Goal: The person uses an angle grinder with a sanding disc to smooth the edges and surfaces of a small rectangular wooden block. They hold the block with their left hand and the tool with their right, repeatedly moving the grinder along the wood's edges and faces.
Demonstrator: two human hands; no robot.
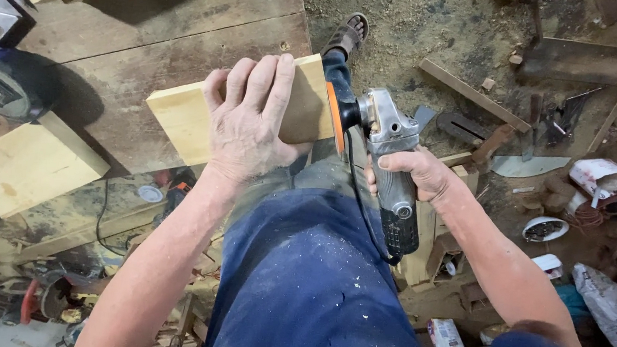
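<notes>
Two hands engaged | left hand point(248, 121) clamped on pale board point(181, 116) | right hand point(417, 173) gripped angle grinder point(389, 169) | disc was set against board end; sanding judged unfinished.

Dark worn workbench point(149, 51), pale wooden blocks point(23, 166) on its edge, round power tool point(4, 83) beside them

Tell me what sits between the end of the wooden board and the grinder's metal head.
In the head view, the orange sanding disc fills that stretch: it stands edge-on against the end of the wooden board, mounted on the angle grinder.
</notes>
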